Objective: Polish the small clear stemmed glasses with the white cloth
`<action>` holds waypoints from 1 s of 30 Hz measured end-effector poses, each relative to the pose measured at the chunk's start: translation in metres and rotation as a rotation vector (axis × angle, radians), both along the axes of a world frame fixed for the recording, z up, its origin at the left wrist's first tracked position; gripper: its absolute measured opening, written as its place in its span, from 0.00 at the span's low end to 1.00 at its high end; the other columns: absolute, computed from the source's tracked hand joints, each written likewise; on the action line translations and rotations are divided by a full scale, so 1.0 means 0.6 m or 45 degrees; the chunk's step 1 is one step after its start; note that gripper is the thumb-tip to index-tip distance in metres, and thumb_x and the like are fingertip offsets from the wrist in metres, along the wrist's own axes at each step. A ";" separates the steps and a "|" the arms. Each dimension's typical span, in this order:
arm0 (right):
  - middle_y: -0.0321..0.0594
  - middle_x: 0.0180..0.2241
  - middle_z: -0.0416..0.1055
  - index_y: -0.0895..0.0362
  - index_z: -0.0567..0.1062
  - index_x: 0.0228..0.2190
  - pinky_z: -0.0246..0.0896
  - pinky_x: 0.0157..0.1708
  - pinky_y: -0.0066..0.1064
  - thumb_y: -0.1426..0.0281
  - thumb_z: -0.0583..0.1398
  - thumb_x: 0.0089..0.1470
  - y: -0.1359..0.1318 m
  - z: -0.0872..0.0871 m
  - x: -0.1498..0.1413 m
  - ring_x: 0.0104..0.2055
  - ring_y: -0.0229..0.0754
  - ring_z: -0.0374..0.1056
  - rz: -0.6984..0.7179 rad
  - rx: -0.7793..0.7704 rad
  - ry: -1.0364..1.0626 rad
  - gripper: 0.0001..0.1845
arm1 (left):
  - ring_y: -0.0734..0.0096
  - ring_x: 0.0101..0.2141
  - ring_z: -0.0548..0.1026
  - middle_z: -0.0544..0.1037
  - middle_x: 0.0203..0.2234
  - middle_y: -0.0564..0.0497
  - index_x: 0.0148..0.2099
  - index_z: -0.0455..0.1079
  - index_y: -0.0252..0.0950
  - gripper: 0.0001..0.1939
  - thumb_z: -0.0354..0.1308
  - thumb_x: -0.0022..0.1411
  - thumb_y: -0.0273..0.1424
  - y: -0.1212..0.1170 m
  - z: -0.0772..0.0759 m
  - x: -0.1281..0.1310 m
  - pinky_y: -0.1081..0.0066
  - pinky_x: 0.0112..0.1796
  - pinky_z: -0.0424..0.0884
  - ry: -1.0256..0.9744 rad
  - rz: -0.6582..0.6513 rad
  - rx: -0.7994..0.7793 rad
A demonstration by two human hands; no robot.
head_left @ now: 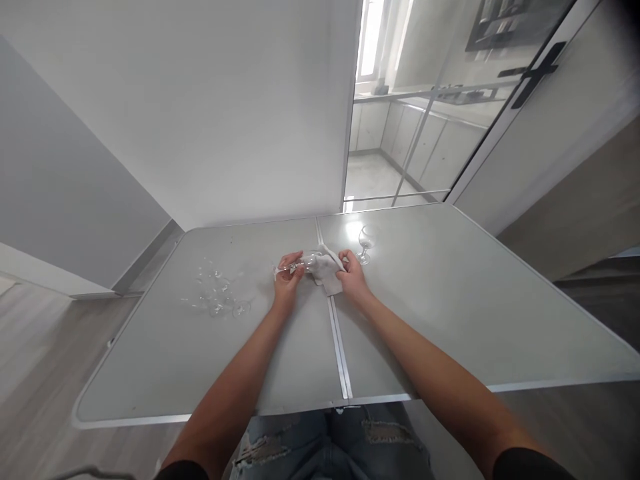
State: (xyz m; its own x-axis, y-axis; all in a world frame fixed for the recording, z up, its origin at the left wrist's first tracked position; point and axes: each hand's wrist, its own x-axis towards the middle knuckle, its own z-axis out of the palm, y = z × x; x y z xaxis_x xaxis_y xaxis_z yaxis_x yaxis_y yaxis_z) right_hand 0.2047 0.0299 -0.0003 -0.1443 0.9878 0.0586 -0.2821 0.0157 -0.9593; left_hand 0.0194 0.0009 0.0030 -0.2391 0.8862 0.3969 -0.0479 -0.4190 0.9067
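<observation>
My left hand (289, 274) is closed round the stem of a clear wine glass (309, 261), which lies tilted on its side above the table. A pale cloth (327, 272) is pinched in my right hand (353, 275) and lies against the bowl of that glass, hiding part of its rim. Just beyond my right hand, a second wine glass (366, 244) stands upright on the table. To the left of my left hand, several clear glasses (217, 297) are grouped on the table; their outlines are faint.
The folding table (425, 300) has a metal-trimmed edge and a centre seam (339, 347). A white wall (200, 120) meets its far side. At the far right is a glass door (415, 120) with a black handle (540, 75).
</observation>
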 end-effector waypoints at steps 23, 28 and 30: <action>0.30 0.25 0.63 0.49 0.48 0.71 0.63 0.43 0.40 0.79 0.57 0.49 -0.017 0.030 0.019 0.27 0.40 0.59 0.447 0.864 -0.890 0.50 | 0.60 0.43 0.79 0.82 0.43 0.41 0.30 0.79 0.33 0.24 0.66 0.55 0.52 0.015 -0.026 0.010 0.67 0.37 0.77 -0.256 -0.149 -0.385; 0.33 0.30 0.69 0.51 0.47 0.70 0.65 0.36 0.33 0.67 0.63 0.54 -0.026 0.034 0.001 0.29 0.38 0.63 0.383 0.448 -0.380 0.49 | 0.57 0.46 0.78 0.78 0.53 0.40 0.37 0.81 0.34 0.23 0.68 0.54 0.50 0.016 -0.024 0.005 0.66 0.38 0.77 -0.204 -0.191 -0.392; 0.35 0.33 0.72 0.50 0.52 0.68 0.65 0.34 0.31 0.62 0.66 0.54 -0.025 0.036 -0.002 0.31 0.38 0.66 0.350 0.215 -0.065 0.47 | 0.58 0.45 0.79 0.79 0.51 0.40 0.43 0.81 0.35 0.25 0.69 0.53 0.50 0.015 -0.021 0.004 0.66 0.39 0.77 -0.191 -0.259 -0.391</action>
State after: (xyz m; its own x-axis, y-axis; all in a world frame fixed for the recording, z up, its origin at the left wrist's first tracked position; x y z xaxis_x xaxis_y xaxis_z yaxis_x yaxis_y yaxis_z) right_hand 0.2033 0.0152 0.0210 -0.4110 0.8885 0.2043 -0.2496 0.1059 -0.9626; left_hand 0.0217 0.0096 -0.0098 -0.0817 0.9934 0.0801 -0.2434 -0.0978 0.9650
